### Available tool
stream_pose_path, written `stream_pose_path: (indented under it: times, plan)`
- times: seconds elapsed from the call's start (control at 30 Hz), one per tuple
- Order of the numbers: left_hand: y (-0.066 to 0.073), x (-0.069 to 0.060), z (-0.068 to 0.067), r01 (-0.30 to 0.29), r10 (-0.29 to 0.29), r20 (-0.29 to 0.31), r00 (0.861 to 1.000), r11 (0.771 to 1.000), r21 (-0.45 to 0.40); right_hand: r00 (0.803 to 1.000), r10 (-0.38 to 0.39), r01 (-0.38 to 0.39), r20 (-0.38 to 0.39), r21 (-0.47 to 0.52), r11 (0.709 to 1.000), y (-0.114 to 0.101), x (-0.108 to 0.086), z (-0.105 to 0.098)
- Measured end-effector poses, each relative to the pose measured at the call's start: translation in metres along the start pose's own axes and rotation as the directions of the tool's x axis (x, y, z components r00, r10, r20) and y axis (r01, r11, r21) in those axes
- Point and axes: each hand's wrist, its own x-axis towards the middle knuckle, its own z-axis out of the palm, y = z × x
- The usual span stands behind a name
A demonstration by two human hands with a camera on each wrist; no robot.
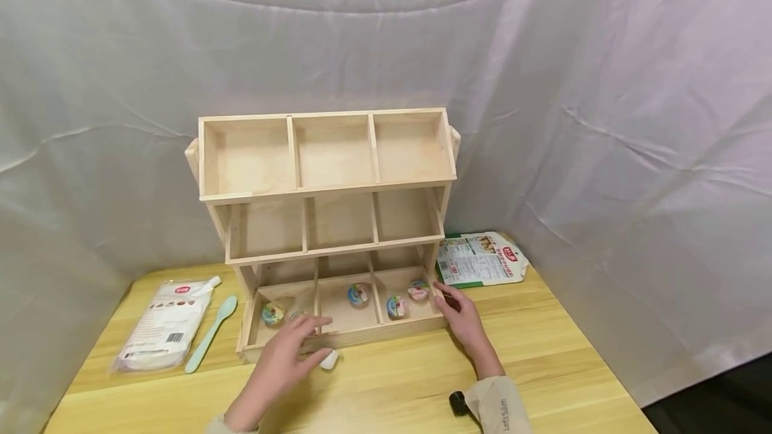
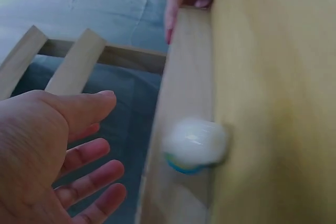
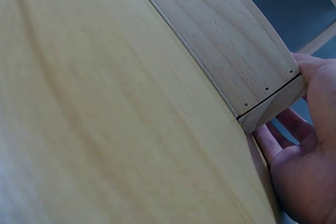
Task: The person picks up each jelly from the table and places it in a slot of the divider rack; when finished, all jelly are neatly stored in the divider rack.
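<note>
A three-tier wooden rack (image 1: pixel 350 340) stands on the table, each tier split into three compartments. My right hand (image 1: pixel 463 320) grips the right end of its bottom tier, thumb over the edge and fingers against the outer side. My left hand (image 1: pixel 283 357) hovers by the front left of that tier, fingers spread and holding nothing. Close to it, a small jelly cup (image 2: pixel 195 142) lies on its side on the table against the front board. In the bottom tier, jelly cups with printed lids sit in the left (image 1: pixel 273 313), middle (image 1: pixel 358 295) and right (image 1: pixel 397 307) compartments.
Left of the rack lie a white printed pouch (image 1: pixel 165 327) and a pale green spoon (image 1: pixel 211 333). A green and white packet (image 1: pixel 482 260) lies behind the right hand. Grey cloth (image 1: pixel 338 52) hangs around the table. A black object (image 1: pixel 458 403) is by the right sleeve.
</note>
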Motion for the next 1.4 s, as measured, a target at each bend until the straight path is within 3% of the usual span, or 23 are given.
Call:
stream_pose_path:
  times: [0.2,0.43,0.6,0.77,0.87,1.17,1.4]
  plan:
    - [-0.007,-0.025,0.005,0.053,-0.053,0.090,0.995,0.999,-0.004,1.000,0.004,-0.004,0.019,-0.007,1.000,-0.024,-0.009,-0.005]
    - [-0.011,-0.036,0.014,0.048,-0.047,0.129,0.991,0.999,0.001,1.000,0.006,-0.005,0.027,-0.016,1.000,-0.028,-0.013,-0.004]
    - [-0.009,-0.033,0.019,0.031,-0.026,0.153,0.988,0.999,-0.029,1.000,-0.005,0.005,0.020,-0.015,1.000,-0.012,-0.006,-0.003]
    - [-0.005,-0.026,0.030,0.023,-0.014,0.232,0.973,0.999,-0.038,1.000,-0.017,0.017,-0.012,-0.027,1.000,0.015,0.005,0.000]
    - [-0.002,-0.020,0.038,-0.002,0.008,0.261,0.965,1.000,-0.021,1.000,-0.018,0.018,-0.025,-0.029,0.999,0.019,0.006,0.000]
    - [0.005,-0.013,0.048,-0.048,0.058,0.307,0.950,0.998,-0.041,1.000,-0.020,0.021,0.016,-0.016,1.000,-0.019,-0.008,-0.003]
    - [0.008,-0.012,0.048,-0.053,0.068,0.340,0.938,0.997,-0.051,0.999,0.003,-0.003,0.034,0.003,1.000,-0.020,-0.007,-0.004]
